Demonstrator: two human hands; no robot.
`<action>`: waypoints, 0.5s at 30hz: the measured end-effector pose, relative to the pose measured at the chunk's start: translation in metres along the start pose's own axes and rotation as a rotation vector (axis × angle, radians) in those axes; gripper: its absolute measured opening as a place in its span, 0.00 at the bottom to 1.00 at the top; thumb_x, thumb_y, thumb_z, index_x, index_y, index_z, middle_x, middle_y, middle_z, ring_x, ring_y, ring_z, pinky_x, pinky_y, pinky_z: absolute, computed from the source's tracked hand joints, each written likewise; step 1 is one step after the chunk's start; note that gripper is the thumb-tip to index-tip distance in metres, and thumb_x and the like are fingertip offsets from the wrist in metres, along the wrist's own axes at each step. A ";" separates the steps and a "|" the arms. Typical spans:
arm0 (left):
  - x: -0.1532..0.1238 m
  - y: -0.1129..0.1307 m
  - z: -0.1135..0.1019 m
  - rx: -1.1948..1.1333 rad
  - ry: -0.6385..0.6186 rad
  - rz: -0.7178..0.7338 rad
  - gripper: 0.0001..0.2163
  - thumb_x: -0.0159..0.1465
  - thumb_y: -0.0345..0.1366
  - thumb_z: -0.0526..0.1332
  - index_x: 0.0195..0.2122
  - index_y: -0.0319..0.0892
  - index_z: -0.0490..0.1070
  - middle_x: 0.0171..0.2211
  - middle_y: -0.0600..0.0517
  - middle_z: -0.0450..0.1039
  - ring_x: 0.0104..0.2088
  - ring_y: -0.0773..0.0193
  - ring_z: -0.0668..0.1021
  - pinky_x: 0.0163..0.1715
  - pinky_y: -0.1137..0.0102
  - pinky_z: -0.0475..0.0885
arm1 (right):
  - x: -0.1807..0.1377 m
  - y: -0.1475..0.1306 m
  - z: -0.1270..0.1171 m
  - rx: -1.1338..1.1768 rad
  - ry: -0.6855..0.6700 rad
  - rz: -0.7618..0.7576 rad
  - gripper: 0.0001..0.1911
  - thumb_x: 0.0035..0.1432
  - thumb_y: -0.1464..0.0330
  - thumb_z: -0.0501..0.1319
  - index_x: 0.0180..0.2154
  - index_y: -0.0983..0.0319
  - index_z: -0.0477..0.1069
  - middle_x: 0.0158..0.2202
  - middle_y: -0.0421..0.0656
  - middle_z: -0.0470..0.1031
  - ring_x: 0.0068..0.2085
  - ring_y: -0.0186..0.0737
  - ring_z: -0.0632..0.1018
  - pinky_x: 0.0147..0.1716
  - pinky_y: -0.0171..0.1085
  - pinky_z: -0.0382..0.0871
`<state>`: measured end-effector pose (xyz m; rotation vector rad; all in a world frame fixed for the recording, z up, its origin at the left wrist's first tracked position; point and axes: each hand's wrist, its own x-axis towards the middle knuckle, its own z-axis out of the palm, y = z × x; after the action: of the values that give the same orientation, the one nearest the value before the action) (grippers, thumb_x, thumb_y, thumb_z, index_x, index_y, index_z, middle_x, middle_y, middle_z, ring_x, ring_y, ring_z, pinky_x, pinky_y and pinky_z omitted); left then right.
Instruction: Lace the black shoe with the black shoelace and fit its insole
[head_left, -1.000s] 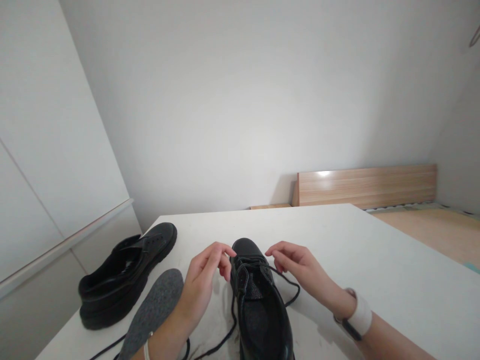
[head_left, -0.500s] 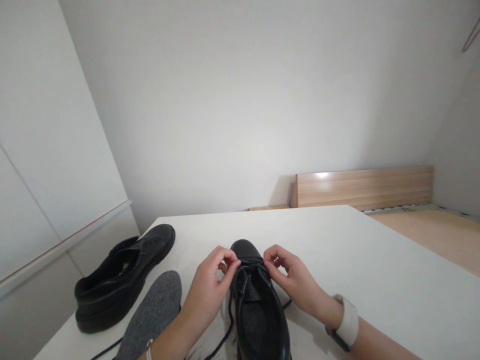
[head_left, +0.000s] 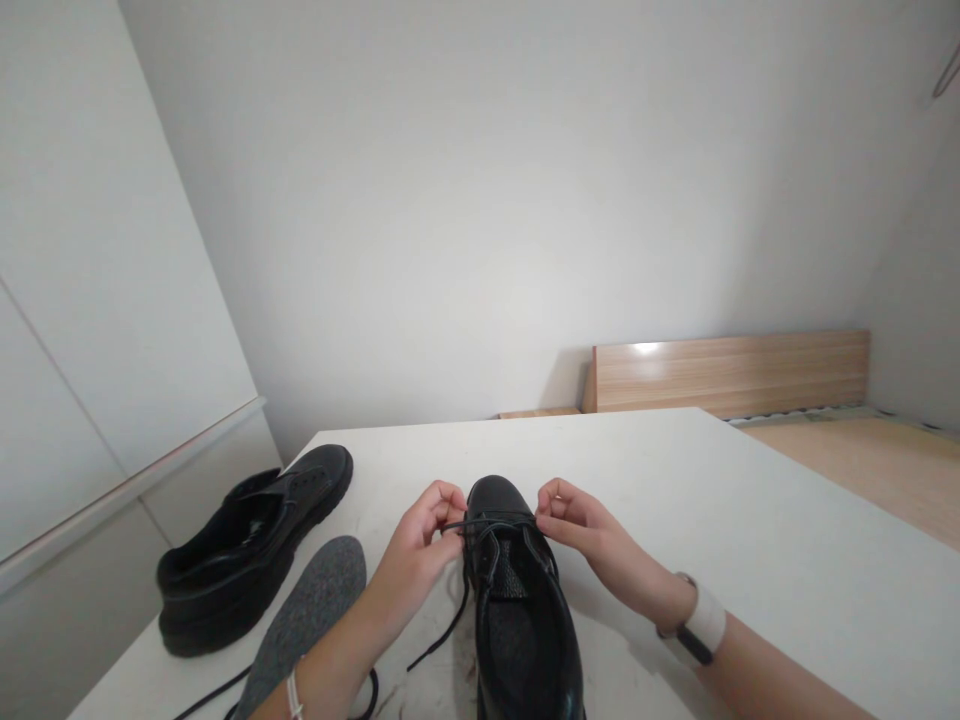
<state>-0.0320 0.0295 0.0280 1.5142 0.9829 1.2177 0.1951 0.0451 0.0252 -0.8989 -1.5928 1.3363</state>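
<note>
A black leather shoe [head_left: 531,640] stands upright on the table in front of me, its toe pointing away. A thin black shoelace [head_left: 499,519] crosses its front near the toe cap. At the shoe's left side my left hand [head_left: 424,545] is closed, pinching the lace between thumb and fingers. A loose lace end hangs down left of the shoe onto the table. On the other side, my right hand [head_left: 577,520] is pinched shut at the lace by the shoe's right edge; the fingertips partly hide what they grip.
A second black shoe [head_left: 232,560], its eyelets unlaced, lies at the left. A grey felt insole [head_left: 319,610] sits between it and my left forearm, with a black cord [head_left: 214,692] beside it. Behind the white table [head_left: 735,560] are a wall and a wooden headboard [head_left: 727,375].
My left hand has moved slightly left with the lace, which now stretches out from the shoe. The loose lace end has shifted and its tip shows on the table. My right hand stays close to the shoe.
</note>
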 end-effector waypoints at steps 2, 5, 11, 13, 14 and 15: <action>0.003 -0.006 -0.002 0.180 0.136 0.066 0.08 0.50 0.28 0.57 0.32 0.44 0.65 0.22 0.60 0.60 0.27 0.64 0.66 0.32 0.69 0.60 | 0.001 -0.001 -0.002 -0.122 0.030 -0.023 0.12 0.54 0.60 0.63 0.32 0.59 0.63 0.25 0.36 0.65 0.28 0.35 0.65 0.30 0.37 0.59; 0.006 -0.012 -0.003 0.332 0.287 0.130 0.08 0.51 0.28 0.57 0.33 0.45 0.67 0.21 0.60 0.62 0.27 0.63 0.67 0.34 0.68 0.61 | 0.001 -0.001 -0.003 -0.266 0.153 -0.088 0.06 0.48 0.70 0.64 0.29 0.59 0.66 0.24 0.36 0.64 0.29 0.36 0.64 0.31 0.37 0.57; 0.006 -0.013 0.002 -0.002 0.295 0.032 0.07 0.57 0.39 0.64 0.32 0.42 0.70 0.30 0.52 0.73 0.35 0.59 0.75 0.40 0.66 0.67 | 0.002 0.006 -0.004 -0.249 0.389 -0.132 0.06 0.47 0.72 0.63 0.29 0.58 0.66 0.25 0.36 0.67 0.29 0.38 0.66 0.33 0.39 0.58; 0.004 -0.011 0.005 -0.252 0.170 -0.057 0.08 0.57 0.40 0.65 0.31 0.41 0.71 0.28 0.52 0.73 0.35 0.59 0.76 0.41 0.65 0.69 | 0.005 0.008 -0.004 -0.164 0.391 -0.123 0.06 0.51 0.66 0.61 0.29 0.58 0.65 0.26 0.39 0.70 0.31 0.40 0.70 0.35 0.41 0.62; 0.004 -0.011 0.007 -0.344 0.136 -0.080 0.08 0.57 0.39 0.65 0.31 0.41 0.71 0.24 0.54 0.72 0.33 0.61 0.76 0.41 0.66 0.69 | 0.005 0.008 -0.003 -0.114 0.383 -0.118 0.07 0.53 0.63 0.60 0.29 0.58 0.64 0.26 0.39 0.71 0.31 0.40 0.72 0.37 0.42 0.64; 0.004 -0.011 0.007 -0.403 0.128 -0.087 0.08 0.57 0.39 0.66 0.30 0.41 0.71 0.22 0.56 0.69 0.31 0.62 0.75 0.40 0.67 0.69 | 0.006 0.007 -0.002 -0.064 0.371 -0.112 0.09 0.55 0.61 0.59 0.30 0.58 0.63 0.26 0.39 0.71 0.32 0.41 0.73 0.38 0.42 0.66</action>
<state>-0.0244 0.0346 0.0177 1.0797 0.8154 1.3675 0.1948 0.0521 0.0196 -1.0144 -1.3796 0.9793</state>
